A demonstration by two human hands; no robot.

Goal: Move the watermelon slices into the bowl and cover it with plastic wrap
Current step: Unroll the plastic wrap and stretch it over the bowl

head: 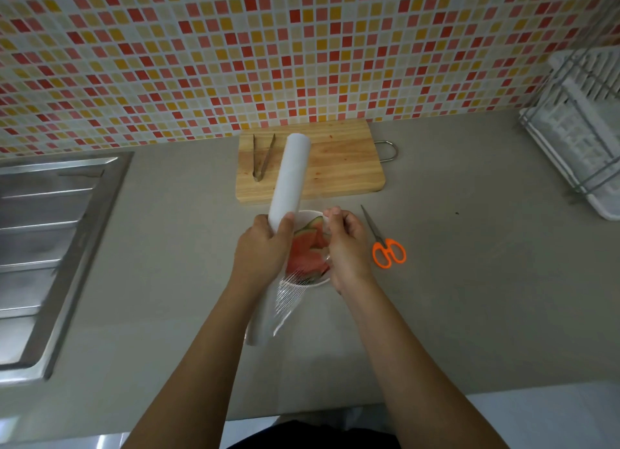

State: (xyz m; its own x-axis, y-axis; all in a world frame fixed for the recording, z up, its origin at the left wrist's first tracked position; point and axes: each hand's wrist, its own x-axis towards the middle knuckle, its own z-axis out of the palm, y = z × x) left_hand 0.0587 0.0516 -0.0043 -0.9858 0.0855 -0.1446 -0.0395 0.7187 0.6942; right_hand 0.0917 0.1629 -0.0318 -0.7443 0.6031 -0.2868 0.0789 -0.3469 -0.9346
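1. Gripping the plastic wrap roll (290, 170), the left hand (261, 250) held it slanted above the bowl (310, 213).
2. The right hand (347, 247) pinched the loose film (287, 289), apparently to stretch it across.
3. Watermelon slices (307, 250) lay inside the bowl on the tabletop (469, 280).

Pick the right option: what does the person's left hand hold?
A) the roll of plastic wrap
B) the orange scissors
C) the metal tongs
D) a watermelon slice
A: the left hand grips the roll of plastic wrap, while the scissors lie on the counter and the tongs lie on the cutting board.
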